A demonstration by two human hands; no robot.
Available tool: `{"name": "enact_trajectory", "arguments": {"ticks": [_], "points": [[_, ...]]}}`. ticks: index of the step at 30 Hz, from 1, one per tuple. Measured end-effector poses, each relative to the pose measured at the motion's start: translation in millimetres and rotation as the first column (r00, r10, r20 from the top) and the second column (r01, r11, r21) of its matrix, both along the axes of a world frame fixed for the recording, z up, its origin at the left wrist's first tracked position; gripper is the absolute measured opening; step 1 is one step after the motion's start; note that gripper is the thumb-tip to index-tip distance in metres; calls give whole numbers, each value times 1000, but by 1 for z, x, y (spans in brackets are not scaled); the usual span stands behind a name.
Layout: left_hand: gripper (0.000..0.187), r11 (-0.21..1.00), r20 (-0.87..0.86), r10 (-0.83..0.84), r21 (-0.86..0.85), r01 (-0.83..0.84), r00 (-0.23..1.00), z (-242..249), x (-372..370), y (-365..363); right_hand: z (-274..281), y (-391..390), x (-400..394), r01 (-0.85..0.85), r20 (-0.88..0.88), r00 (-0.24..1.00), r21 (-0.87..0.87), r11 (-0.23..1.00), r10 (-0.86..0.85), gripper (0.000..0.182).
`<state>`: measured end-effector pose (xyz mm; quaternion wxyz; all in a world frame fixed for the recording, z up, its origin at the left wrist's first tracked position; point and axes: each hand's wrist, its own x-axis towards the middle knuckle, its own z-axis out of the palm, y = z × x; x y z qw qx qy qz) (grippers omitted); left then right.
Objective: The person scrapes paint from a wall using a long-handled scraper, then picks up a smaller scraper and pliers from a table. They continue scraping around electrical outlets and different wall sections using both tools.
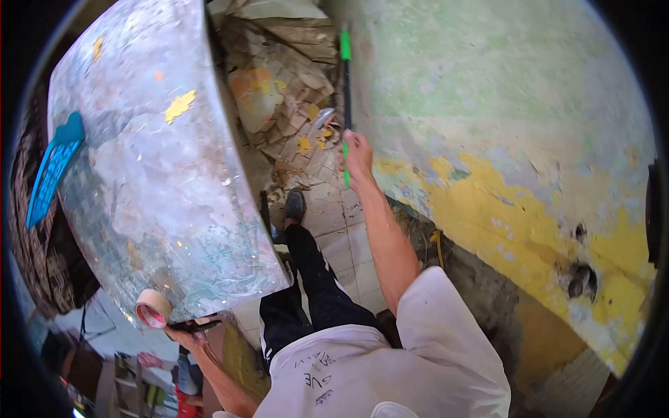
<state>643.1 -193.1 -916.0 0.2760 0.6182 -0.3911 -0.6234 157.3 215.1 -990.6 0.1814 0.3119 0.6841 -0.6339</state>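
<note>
My right hand (356,159) is wrapped round the handle of a long thin green and black tool (346,90). Its bright green end points away from me, alongside the peeling painted wall (488,125). Low on the left, my left hand (187,336) is at the near edge of a worn, paint-stained table (160,188). A dark object (196,324) lies at its fingers, too small to name. Just beside that hand a roll of masking tape (153,308) stands at the table corner.
A blue perforated plastic piece (54,169) lies at the table's left edge. Broken debris (293,104) covers the floor ahead, between table and wall. My shoe (295,206) is on the tiled floor (338,244). A yellow hook-like item (437,244) hangs below the wall's painted part.
</note>
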Motion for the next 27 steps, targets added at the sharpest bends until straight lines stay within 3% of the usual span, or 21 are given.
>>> {"name": "enact_trajectory", "arguments": {"ticks": [2, 4, 6, 8, 11, 13, 16, 17, 18, 19, 23, 26, 27], "points": [[48, 982, 26, 189, 2, -189, 982, 38, -63, 24, 21, 10, 5, 62, -11, 998, 40, 997, -62, 34], [47, 996, 37, 17, -88, -13, 999, 24, -40, 21, 55, 30, 49, 3, -62, 998, 51, 999, 0, 34], [44, 993, -20, 0, -119, -2, 1000, 32, -48, 25, 92, 57, 113, 9, -108, 994, 109, 994, 3, 36], [43, 990, -125, -58, 118, 73, 990, 20, -27, 5, 140, 83, 186, 70, -159, 986, 147, 987, -46, 38], [46, 987, -106, -71, 139, 85, 992, 14, -30, -3, 195, 118, 313, 163, -117, 983, 204, 965, -141, 38], [52, 972, -70, -57, 222, 72, 996, 28, -38, 1, 227, 122, 397, 192, -263, 956, 217, 957, -132, 38], [62, 952, -190, -169, 223, 210, 967, 5, -23, -17, 275, 106, 491, 298, -302, 928, 240, 924, -220, 36], [66, 956, -185, -169, 210, 207, 968, 21, -29, -9, 284, 101, 516, 330, -325, 915, 262, 907, -239, 35], [70, 959, -184, -170, 194, 205, 968, 41, -40, 3, 290, 97, 530, 363, -351, 900, 279, 889, -258, 33], [66, 961, -206, -207, 141, 238, 956, 42, -39, -3, 297, 87, 529, 379, -342, 890, 191, 905, -300, 34], [63, 956, -242, -240, 112, 272, 940, 12, -38, -8, 309, 83, 428, 301, -349, 905, 122, 946, -243, 28], [63, 944, -264, -256, 141, 299, 930, 12, -32, -14, 296, 73, 438, 265, -411, 889, 106, 958, -200, 29], [63, 946, -256, -263, 122, 301, 930, 20, -32, -9, 285, 68, 467, 323, -415, 873, 96, 942, -257, 31]]}}
